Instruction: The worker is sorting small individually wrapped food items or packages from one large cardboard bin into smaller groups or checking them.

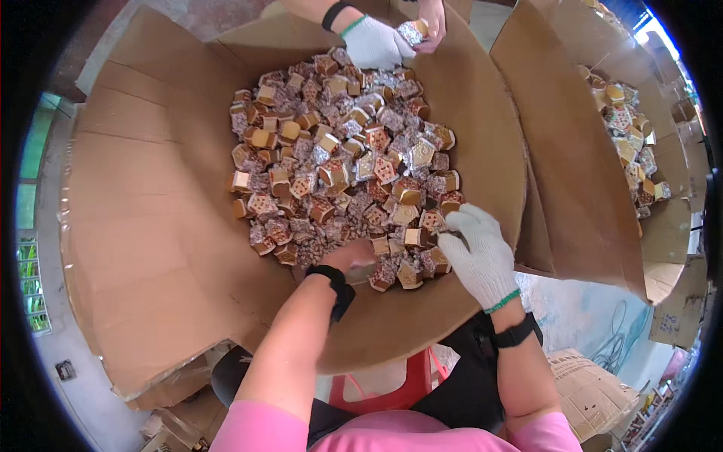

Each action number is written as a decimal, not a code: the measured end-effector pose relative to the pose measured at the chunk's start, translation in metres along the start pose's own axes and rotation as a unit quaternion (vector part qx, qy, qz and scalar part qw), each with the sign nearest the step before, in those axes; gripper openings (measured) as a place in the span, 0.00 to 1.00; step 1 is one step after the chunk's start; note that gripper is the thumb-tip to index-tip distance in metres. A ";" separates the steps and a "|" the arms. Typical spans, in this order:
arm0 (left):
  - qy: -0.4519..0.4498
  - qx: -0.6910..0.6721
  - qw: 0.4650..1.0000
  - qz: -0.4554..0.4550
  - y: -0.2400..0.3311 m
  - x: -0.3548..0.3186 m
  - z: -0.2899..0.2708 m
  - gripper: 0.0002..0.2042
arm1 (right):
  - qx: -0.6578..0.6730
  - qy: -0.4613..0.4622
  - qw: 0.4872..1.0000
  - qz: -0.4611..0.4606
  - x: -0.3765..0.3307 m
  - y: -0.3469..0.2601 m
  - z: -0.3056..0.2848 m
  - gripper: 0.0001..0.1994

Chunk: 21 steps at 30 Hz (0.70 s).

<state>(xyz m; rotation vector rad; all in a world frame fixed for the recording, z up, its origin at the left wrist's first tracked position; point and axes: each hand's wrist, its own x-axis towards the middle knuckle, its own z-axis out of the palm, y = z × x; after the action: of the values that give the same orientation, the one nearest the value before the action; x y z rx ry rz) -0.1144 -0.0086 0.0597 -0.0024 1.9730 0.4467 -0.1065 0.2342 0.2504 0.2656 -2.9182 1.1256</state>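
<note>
A big cardboard box in front of me is heaped with small house-shaped ornaments in brown, tan and white, some with red dots, others with silvery or glittery surfaces. My left hand, bare with a black band at the wrist, reaches into the near part of the heap; its fingers are blurred and partly hidden. My right hand wears a white knit glove with a green cuff. It rests at the heap's right edge, thumb and fingers apart, beside a little house with red dots.
Across the box, another person's gloved hand and bare hand hold a silvery piece. A second cardboard box with similar pieces stands at right. Below the near box wall is a red stool; flattened cardboard lies at lower right.
</note>
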 end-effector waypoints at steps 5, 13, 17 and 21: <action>-0.184 0.071 0.980 -0.016 0.007 0.037 0.035 0.32 | 0.024 -0.032 0.999 0.029 0.005 0.012 0.007 0.13; 0.038 -0.358 0.933 0.008 -0.048 0.082 0.137 0.38 | 0.062 -0.102 0.992 0.052 0.015 0.015 0.001 0.15; -0.007 -0.459 0.888 0.010 -0.042 0.078 0.137 0.41 | 0.065 -0.104 0.991 0.057 0.016 0.015 0.000 0.15; -0.082 -0.618 0.781 -0.031 -0.065 0.079 0.149 0.36 | 0.089 -0.097 0.990 0.040 0.016 0.012 0.002 0.15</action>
<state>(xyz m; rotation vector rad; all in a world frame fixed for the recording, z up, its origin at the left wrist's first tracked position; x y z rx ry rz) -0.0047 -0.0074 -0.0845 -0.8240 1.1823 1.5593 -0.1245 0.2393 0.2419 0.2749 -3.0214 1.4545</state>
